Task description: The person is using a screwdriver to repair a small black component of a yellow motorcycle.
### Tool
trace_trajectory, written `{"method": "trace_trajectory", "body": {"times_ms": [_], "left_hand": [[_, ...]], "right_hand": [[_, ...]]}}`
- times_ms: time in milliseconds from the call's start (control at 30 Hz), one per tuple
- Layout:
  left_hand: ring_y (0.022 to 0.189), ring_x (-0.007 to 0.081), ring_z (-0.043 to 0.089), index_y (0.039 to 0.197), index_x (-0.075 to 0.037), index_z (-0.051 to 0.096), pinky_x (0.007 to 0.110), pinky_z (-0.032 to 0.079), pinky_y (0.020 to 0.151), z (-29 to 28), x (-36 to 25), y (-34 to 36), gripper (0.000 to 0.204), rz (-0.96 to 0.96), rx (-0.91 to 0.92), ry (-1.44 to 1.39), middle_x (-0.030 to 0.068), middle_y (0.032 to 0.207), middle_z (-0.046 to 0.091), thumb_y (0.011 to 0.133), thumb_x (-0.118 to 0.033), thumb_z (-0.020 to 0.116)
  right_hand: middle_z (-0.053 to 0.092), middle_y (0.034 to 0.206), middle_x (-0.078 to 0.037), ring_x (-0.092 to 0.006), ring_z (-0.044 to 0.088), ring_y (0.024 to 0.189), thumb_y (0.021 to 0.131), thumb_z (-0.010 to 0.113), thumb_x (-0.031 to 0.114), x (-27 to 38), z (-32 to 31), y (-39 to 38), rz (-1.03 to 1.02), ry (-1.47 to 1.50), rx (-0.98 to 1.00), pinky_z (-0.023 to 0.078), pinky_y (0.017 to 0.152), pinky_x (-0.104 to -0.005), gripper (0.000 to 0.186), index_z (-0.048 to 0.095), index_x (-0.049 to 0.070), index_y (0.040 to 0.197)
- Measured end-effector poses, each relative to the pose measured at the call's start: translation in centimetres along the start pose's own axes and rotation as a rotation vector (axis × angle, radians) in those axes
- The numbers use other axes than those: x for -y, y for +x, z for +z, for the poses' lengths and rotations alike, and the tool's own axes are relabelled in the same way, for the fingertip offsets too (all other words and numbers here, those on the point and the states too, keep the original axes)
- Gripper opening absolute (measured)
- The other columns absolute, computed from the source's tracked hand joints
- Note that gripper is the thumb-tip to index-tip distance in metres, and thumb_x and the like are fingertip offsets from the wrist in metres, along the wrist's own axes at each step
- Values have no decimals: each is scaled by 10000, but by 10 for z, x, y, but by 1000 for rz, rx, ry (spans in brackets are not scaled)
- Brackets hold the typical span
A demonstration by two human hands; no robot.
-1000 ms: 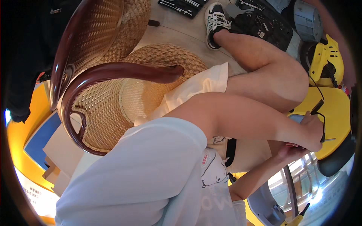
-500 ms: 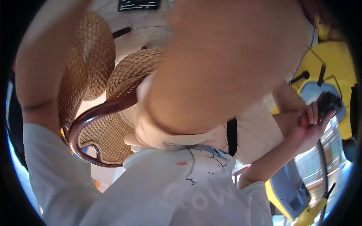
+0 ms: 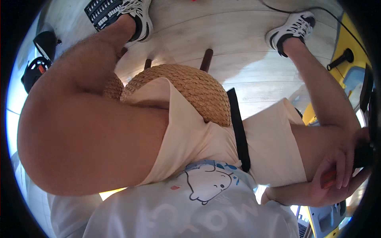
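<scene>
My right hand [image 3: 337, 172] is at the right edge, beside my bare right thigh. Its fingers are closed round a dark handheld object with an orange-red part [image 3: 328, 178]. Its black end [image 3: 362, 155] runs into the dark rim, so its kind cannot be made out. My left hand is outside the picture; only a pale sleeve [image 3: 73, 210] shows at the lower left. My left leg [image 3: 95, 135] is bent and fills much of the left side. Between my legs, a round woven seat [image 3: 186, 85] shows beyond my beige shorts [image 3: 270, 148].
A black case [image 3: 104, 14] with small pieces lies by my left shoe [image 3: 137, 18]. A black cable [image 3: 301, 10] runs past my right shoe [image 3: 291, 31]. Yellow and grey equipment [image 3: 355, 75] stands on the right. Dark gear [image 3: 37, 73] is at the far left.
My left leg has swung to the left, uncovering the floor and both shoes. My left forearm has left the picture. My right hand, still holding the dark object, is lower and farther right.
</scene>
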State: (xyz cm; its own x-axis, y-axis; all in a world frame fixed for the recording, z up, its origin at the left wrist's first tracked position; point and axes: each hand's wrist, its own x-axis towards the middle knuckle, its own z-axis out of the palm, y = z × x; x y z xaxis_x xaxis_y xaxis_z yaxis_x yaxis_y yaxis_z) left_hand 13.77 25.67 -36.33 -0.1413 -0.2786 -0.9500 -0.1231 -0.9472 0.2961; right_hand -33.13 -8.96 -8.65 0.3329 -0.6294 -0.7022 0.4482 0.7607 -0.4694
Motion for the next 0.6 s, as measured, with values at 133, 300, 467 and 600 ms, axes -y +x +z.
{"method": "trace_trajectory", "body": {"times_ms": [133, 300, 467, 600], "left_hand": [[718, 228, 677, 1013, -49, 707, 366, 528, 725, 85, 16, 68, 327, 95, -134, 460, 94, 786, 702, 865, -339, 675], [740, 204, 693, 990, -35, 712, 350, 557, 718, 152, -2, 158, 467, -36, -157, 382, 116, 831, 709, 804, -462, 752], [843, 133, 684, 912, -40, 695, 262, 581, 727, 170, 3, 198, 395, -462, -112, -478, 79, 864, 704, 828, -417, 772], [896, 178, 682, 970, -4, 658, 264, 606, 765, 180, 10, 208, 244, -459, -94, -1109, 104, 976, 687, 923, -243, 679]], "right_hand": [[636, 971, -127, -86, 651, 579, 1002, 507, 289, -1, 0, 3, -35, -68, -96, 524, 476, -131, 439, 429, -16, 1307], [579, 1158, -137, -77, 639, 678, 999, 535, 276, -20, 17, 8, -477, -742, -633, 549, 685, -158, 506, 361, 33, 1407], [539, 1331, -130, -139, 625, 1123, 1025, 455, 346, -39, 41, 21, -561, -753, -1000, 567, 764, -173, 555, 352, -12, 1437], [569, 1185, -133, -122, 668, 910, 1033, 448, 328, -47, 44, 19, -500, -491, -859, 524, 527, -111, 522, 344, 0, 1425]]}}
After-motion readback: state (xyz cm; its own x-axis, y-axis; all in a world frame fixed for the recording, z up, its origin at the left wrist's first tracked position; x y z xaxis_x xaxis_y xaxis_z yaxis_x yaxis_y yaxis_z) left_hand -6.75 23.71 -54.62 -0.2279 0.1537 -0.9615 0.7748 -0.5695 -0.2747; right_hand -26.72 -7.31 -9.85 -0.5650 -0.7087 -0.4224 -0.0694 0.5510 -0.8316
